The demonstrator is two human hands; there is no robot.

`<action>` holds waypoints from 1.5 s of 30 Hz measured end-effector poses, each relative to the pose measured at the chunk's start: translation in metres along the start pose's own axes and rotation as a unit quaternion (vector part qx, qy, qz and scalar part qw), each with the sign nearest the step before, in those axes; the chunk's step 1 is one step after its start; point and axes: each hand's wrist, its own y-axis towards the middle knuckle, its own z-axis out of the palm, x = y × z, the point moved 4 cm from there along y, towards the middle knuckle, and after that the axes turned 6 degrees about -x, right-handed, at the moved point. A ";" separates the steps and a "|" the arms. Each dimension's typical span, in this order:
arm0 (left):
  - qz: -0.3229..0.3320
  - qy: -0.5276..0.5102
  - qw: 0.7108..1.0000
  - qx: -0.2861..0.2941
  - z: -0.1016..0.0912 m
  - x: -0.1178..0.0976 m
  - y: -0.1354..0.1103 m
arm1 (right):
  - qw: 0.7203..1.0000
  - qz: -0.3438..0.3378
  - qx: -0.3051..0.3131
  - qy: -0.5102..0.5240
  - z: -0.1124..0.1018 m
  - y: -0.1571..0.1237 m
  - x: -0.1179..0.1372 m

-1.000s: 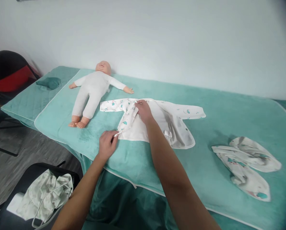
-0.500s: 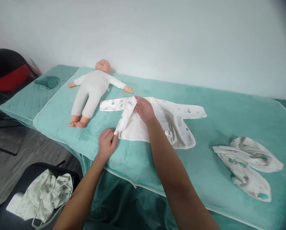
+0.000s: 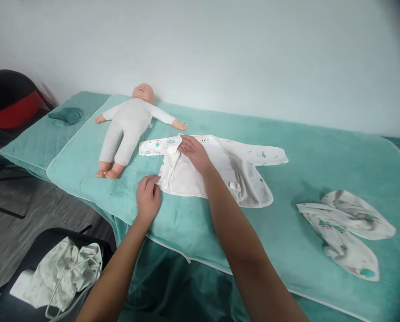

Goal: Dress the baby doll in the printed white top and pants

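Note:
A white printed baby jacket (image 3: 216,167) lies spread out on the green bed, its front opened and its sleeves stretched to both sides. My right hand (image 3: 193,151) is closed on the upper edge of its left front panel, near the neckline. At the lower corner of that same panel, my left hand (image 3: 148,197) has its fingers curled in a pinch on the cloth edge. Just beyond the left sleeve a baby doll (image 3: 129,123) in a white suit lies on its back, one arm reaching toward the jacket.
Crumpled printed baby clothing (image 3: 347,232) lies at the right of the green bed cover (image 3: 240,243). A black chair (image 3: 102,250) at the lower left holds a pale green cloth bag (image 3: 64,273). Another black chair with a red cushion (image 3: 17,112) stands farther left. A wall borders the back.
The left front panel has been folded outward to the left, showing more of the jacket's inside. My right hand moved left with its edge; my left hand shifted slightly left and up.

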 end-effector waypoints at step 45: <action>-0.031 -0.040 0.997 -0.052 0.018 -0.021 0.001 | 0.984 0.066 -0.095 0.135 -0.011 -0.001 0.004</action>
